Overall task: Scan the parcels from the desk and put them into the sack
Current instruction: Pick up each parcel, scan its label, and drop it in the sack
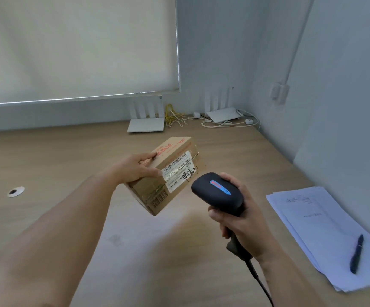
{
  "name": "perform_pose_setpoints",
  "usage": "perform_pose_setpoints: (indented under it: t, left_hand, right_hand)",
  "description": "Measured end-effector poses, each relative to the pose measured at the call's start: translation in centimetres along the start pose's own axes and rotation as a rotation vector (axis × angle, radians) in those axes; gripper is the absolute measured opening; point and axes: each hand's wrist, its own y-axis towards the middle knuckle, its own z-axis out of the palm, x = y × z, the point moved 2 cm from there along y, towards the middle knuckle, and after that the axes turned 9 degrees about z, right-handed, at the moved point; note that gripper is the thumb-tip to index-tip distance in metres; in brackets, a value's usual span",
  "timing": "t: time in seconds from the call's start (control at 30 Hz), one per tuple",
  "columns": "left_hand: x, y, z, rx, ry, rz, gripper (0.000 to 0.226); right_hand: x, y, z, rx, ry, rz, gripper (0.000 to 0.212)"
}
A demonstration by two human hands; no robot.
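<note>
A small brown cardboard parcel [175, 171] with a white barcode label is held tilted above the wooden desk [69, 165]. My left hand [136, 167] grips its left end, thumb on the labelled face. My right hand [244, 216] grips the handle of a black barcode scanner [218, 191], whose head sits just right of the parcel and points at the label. The scanner's cable runs down toward the bottom edge. No sack is in view.
A stack of white papers [317, 227] with a dark pen [356, 253] lies at the desk's right. Two white routers [146, 125] [222, 115] and tangled cables [179, 118] sit along the back wall. A round cable hole [15, 191] is at the left.
</note>
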Motion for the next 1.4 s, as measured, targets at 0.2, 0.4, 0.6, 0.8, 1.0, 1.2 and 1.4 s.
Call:
perform_pose_setpoints:
  t: [0.2, 0.4, 0.6, 0.8, 1.0, 1.2, 1.4]
  left_hand:
    - [-1.3, -1.4, 0.0, 0.002, 0.069, -0.014, 0.08]
    - [-1.6, -1.7, -0.3, -0.003, 0.132, -0.04, 0.079]
    - [-2.0, -1.6, 0.3, 0.006, 0.144, -0.063, 0.076]
    - [-2.8, -1.5, 0.9, 0.002, 0.131, -0.083, 0.076]
    - [-3.8, -1.9, 1.2, -0.029, 0.096, -0.086, 0.077]
    - [-4.5, -2.5, 0.8, -0.048, 0.061, -0.095, 0.075]
    - [-5.0, -2.8, 0.8, -0.063, 0.052, -0.098, 0.075]
  right_hand:
    - [0.5, -0.4, -0.6, 0.036, 0.02, -0.016, 0.071]
    - [0.5, -0.5, -1.4, 0.044, 0.02, -0.016, 0.071]
    - [0.7, -0.4, -2.3, 0.044, 0.021, -0.017, 0.069]
    - [0.6, -0.5, -3.5, 0.05, -0.014, -0.009, 0.072]
    - [-0.1, -0.8, -4.7, 0.08, -0.077, 0.033, 0.073]
    - [-0.7, -1.0, -5.6, 0.088, -0.112, 0.043, 0.074]
    - [-0.8, -1.3, -6.0, 0.104, -0.115, 0.039, 0.074]
